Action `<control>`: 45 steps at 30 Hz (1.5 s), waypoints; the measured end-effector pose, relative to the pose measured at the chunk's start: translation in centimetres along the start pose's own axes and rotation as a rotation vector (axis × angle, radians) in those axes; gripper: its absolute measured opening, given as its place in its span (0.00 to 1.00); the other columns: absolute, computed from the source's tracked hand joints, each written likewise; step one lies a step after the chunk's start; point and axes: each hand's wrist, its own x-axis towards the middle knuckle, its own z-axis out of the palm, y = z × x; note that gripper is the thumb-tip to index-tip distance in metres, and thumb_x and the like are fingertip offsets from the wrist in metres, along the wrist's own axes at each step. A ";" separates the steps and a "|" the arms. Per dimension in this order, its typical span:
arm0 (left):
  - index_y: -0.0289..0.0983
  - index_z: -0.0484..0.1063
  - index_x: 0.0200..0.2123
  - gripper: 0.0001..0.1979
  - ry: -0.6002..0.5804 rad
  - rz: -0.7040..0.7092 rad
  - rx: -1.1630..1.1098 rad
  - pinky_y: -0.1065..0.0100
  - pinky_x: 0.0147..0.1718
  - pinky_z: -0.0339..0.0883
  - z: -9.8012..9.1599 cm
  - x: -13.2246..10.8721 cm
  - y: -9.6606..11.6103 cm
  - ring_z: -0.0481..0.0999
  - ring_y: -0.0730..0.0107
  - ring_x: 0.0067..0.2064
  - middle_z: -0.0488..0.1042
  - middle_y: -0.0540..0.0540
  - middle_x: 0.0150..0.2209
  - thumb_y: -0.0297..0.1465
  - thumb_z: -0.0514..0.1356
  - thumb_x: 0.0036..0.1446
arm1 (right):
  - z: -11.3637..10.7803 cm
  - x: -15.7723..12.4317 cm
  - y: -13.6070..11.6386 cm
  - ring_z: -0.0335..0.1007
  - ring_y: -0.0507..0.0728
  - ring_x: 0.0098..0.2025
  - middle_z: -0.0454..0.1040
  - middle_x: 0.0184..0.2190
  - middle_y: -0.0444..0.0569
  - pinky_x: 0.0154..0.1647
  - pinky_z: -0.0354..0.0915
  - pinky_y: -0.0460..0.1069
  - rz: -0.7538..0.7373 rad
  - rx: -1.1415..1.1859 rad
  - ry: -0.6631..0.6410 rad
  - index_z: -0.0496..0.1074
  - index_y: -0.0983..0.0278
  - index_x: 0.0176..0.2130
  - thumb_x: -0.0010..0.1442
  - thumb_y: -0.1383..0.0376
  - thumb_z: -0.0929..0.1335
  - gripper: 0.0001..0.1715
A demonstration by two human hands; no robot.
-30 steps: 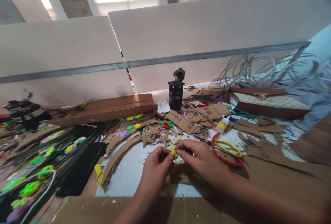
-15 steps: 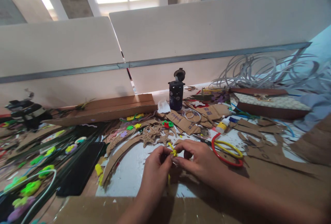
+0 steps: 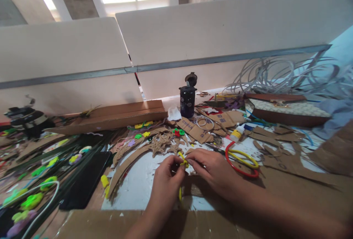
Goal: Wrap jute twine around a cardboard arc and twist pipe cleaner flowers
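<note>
Over the near edge of the white board, my left hand pinches a small yellow fuzzy piece, with a yellow strand hanging below it. My right hand is closed at the right side of the same piece, thumb and fingers against it. Twine-wrapped stars lie just beyond, next to a curved cardboard strip. Scissors with red and yellow handles are to the right of my right hand.
A dark bottle with its lid up stands behind. Cardboard scraps, a glue bottle and a handbag lie right of it. A black tablet-like slab and fuzzy flowers are at left. Coiled tubing sits back right.
My right hand's fingers have shifted slightly and look more drawn together at the yellow piece. My left hand stays nearly in place, still pinching it.
</note>
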 end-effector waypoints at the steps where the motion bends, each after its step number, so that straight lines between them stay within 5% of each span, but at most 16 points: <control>1: 0.38 0.74 0.30 0.04 -0.001 -0.001 -0.004 0.68 0.32 0.62 0.0 0.0 0.0 0.72 0.63 0.32 0.76 0.47 0.29 0.31 0.62 0.55 | 0.0 0.0 0.0 0.72 0.57 0.39 0.78 0.37 0.49 0.42 0.65 0.51 0.004 -0.008 -0.001 0.76 0.61 0.40 0.71 0.64 0.63 0.12; 15: 0.36 0.76 0.35 0.08 -0.026 -0.030 0.035 0.66 0.33 0.63 0.3 -0.2 -0.4 0.73 0.62 0.34 0.78 0.44 0.32 0.34 0.61 0.58 | -0.2 0.0 -0.8 0.69 0.57 0.39 0.74 0.37 0.48 0.42 0.62 0.51 0.020 -0.004 -0.014 0.71 0.63 0.38 0.69 0.68 0.64 0.07; 22: 0.36 0.74 0.31 0.07 -0.073 -0.088 -0.111 0.68 0.31 0.61 0.2 0.4 -0.6 0.70 0.67 0.31 0.74 0.47 0.28 0.34 0.64 0.52 | -0.2 0.7 -0.1 0.69 0.54 0.35 0.74 0.31 0.43 0.37 0.62 0.47 0.185 0.269 -0.019 0.71 0.62 0.34 0.67 0.65 0.66 0.08; 26: 0.36 0.72 0.30 0.08 -0.117 -0.129 -0.178 0.69 0.29 0.60 0.1 0.5 -0.7 0.67 0.70 0.27 0.70 0.50 0.26 0.34 0.63 0.51 | -0.9 1.0 0.1 0.70 0.54 0.36 0.76 0.36 0.44 0.37 0.63 0.47 0.152 0.281 -0.002 0.75 0.62 0.39 0.64 0.67 0.69 0.03; 28: 0.36 0.71 0.29 0.08 -0.130 -0.137 -0.171 0.68 0.28 0.59 0.0 0.5 -0.7 0.66 0.71 0.26 0.69 0.51 0.24 0.35 0.63 0.52 | -1.3 1.1 0.0 0.71 0.54 0.37 0.76 0.41 0.46 0.38 0.64 0.47 0.093 0.261 -0.017 0.76 0.60 0.46 0.63 0.67 0.69 0.10; 33: 0.37 0.70 0.29 0.07 -0.080 -0.027 0.069 0.67 0.31 0.59 -0.1 0.4 -0.8 0.67 0.66 0.31 0.71 0.49 0.27 0.34 0.60 0.55 | -1.8 1.2 -0.3 0.71 0.58 0.45 0.75 0.44 0.49 0.45 0.64 0.50 -0.029 0.035 -0.064 0.77 0.61 0.45 0.61 0.69 0.70 0.11; 39: 0.39 0.67 0.27 0.07 -0.030 0.075 0.352 0.67 0.31 0.57 0.0 0.1 -0.3 0.68 0.65 0.31 0.71 0.49 0.27 0.31 0.56 0.58 | -1.1 0.6 -0.8 0.69 0.58 0.38 0.74 0.35 0.48 0.42 0.61 0.51 -0.050 -0.232 -0.064 0.73 0.64 0.35 0.65 0.68 0.67 0.06; 45: 0.39 0.67 0.29 0.06 -0.029 0.310 0.563 0.67 0.33 0.56 0.3 -0.8 0.4 0.69 0.64 0.33 0.71 0.47 0.30 0.25 0.53 0.56 | 0.0 0.4 -0.2 0.66 0.56 0.34 0.71 0.30 0.45 0.35 0.59 0.49 0.192 0.038 -0.055 0.68 0.63 0.29 0.63 0.67 0.66 0.09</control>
